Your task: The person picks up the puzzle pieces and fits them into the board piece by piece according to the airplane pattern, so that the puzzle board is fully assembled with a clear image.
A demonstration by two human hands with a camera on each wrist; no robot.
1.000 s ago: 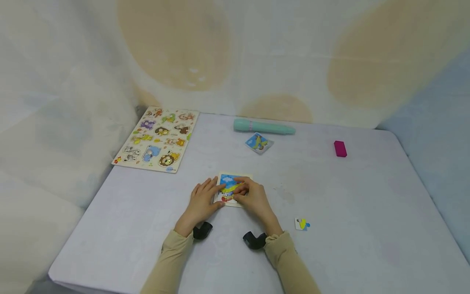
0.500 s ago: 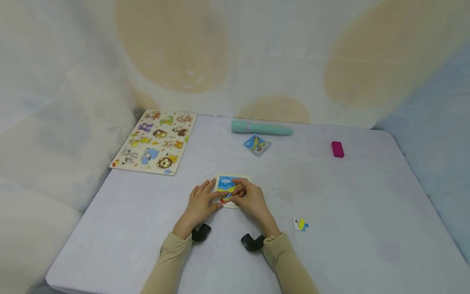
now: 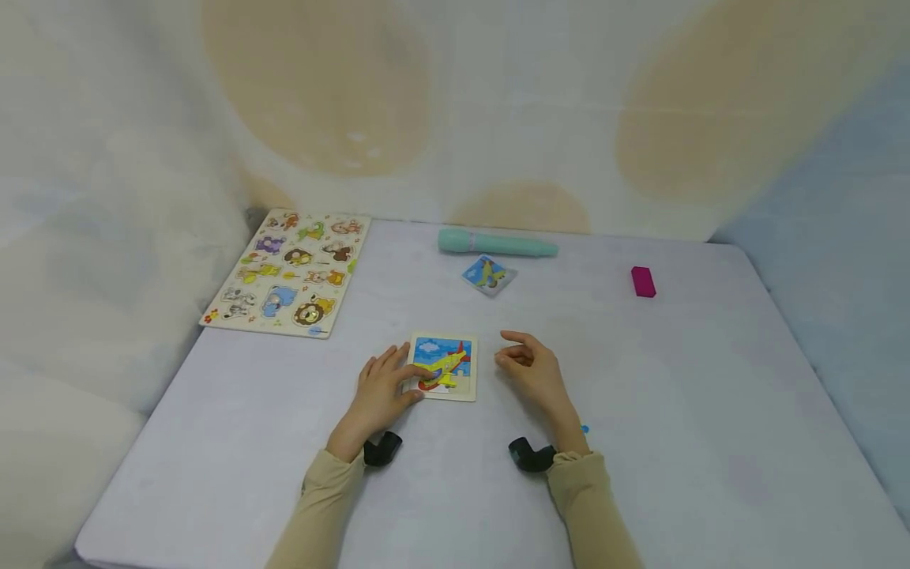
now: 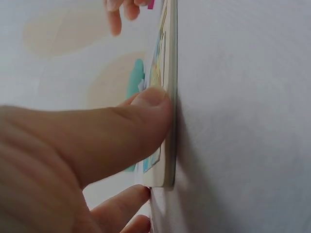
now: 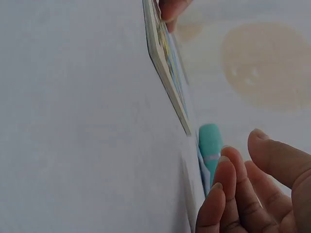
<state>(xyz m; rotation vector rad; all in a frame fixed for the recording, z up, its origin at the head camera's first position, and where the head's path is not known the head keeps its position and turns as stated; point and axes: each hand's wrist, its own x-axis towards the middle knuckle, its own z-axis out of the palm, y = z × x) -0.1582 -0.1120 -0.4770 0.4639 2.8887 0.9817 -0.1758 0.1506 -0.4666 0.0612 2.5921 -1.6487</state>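
Note:
A small wooden jigsaw puzzle (image 3: pixel 462 393) with a yellow aeroplane picture lies on the table in front of me. Its lower right corner shows pale wood. My left hand (image 3: pixel 382 393) rests at its left side, index finger across the picture; in the left wrist view the thumb (image 4: pixel 150 102) presses the frame's near edge. To the right of the puzzle, my right hand (image 3: pixel 533 371) is raised with loosely bent fingers and nothing between them. In the right wrist view its thumb (image 5: pixel 277 150) stands apart from the fingertips. A loose puzzle piece (image 3: pixel 585 429) is mostly hidden behind the right wrist.
An animal peg puzzle board (image 3: pixel 280 276) lies at the back left. A mint-green marker-shaped tube (image 3: pixel 498 243) is at the back, with a wrapped aeroplane puzzle (image 3: pixel 489 274) before it. A magenta block (image 3: pixel 643 281) sits at the back right.
My right hand has left the puzzle and moved to the right, uncovering the aeroplane picture; its wrist now covers most of the loose piece. The left hand stays on the puzzle.

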